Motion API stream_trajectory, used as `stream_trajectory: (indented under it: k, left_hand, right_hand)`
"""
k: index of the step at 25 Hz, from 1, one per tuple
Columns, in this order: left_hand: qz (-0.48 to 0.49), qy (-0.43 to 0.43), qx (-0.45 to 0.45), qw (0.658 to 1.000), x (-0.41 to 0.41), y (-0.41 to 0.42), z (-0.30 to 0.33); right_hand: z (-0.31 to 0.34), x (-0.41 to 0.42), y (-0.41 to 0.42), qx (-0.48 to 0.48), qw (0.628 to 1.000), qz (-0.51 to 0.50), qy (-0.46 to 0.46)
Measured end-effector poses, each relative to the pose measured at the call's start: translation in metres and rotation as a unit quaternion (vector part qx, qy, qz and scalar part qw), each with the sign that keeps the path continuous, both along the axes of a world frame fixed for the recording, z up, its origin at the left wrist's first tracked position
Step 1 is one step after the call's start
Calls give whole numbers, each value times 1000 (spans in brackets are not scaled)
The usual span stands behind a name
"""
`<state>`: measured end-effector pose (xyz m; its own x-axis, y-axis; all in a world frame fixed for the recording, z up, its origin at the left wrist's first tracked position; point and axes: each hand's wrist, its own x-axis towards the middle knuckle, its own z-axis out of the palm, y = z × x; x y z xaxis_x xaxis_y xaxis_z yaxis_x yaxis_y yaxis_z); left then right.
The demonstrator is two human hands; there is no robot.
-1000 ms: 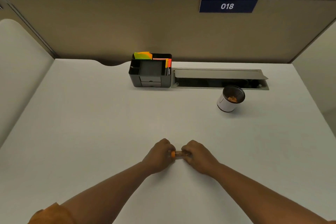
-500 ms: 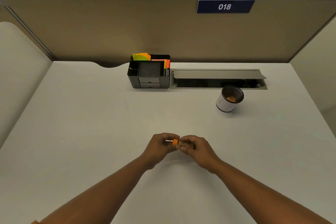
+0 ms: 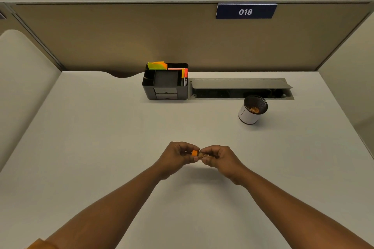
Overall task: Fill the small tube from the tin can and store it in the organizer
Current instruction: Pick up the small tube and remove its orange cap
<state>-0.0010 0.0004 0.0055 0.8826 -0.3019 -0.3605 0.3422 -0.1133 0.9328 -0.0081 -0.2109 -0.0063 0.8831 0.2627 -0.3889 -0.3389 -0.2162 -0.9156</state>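
A small clear tube (image 3: 203, 155) with an orange cap (image 3: 194, 153) lies sideways between my hands, lifted a little above the white desk (image 3: 101, 147). My left hand (image 3: 175, 155) pinches the cap end. My right hand (image 3: 219, 158) grips the tube's body, which is mostly hidden by my fingers. The tin can (image 3: 252, 110), white outside and dark inside with orange-brown bits at the bottom, stands far right. The black organizer (image 3: 166, 84) with sticky notes and pens sits at the back centre.
An open grey cable tray (image 3: 240, 89) runs along the back edge, right of the organizer and just behind the can. A beige partition (image 3: 141, 36) with a blue "018" sign closes off the back, and panels stand on both sides.
Both hands have lifted the tube off the desk and moved slightly away from me. The orange cap now shows more between my fingers.
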Motion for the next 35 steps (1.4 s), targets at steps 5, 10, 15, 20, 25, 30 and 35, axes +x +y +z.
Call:
stream_trajectory:
  k: [5,10,15,20,25,30,35]
  left_hand:
    - [24,-13,11,1000,-2,-4,3]
    - [0,-8,20,1000,1,-2,2]
    - [20,-12,34,999,2,-3,1]
    - [34,20,-33,999,6,0,3]
    - [19,63,-87,994,9,-1,5]
    - [60,147,-154,975,15,-7,-3]
    - [122,197,-70,970,24,-20,-24]
  right_hand:
    - [2,-2,-1,-4,1000,-12,-13]
    - [2,-4,-1,-11,1000,-7,2]
    - [2,-4,0,-27,1000,-13,-1]
    - [2,-5,-4,-41,999,-7,1]
    - [1,-6,-5,-24,999,-21,4]
    - [2,-3,-10,4,999,-44,1]
    - [1,10,-18,2,994,-109,-12]
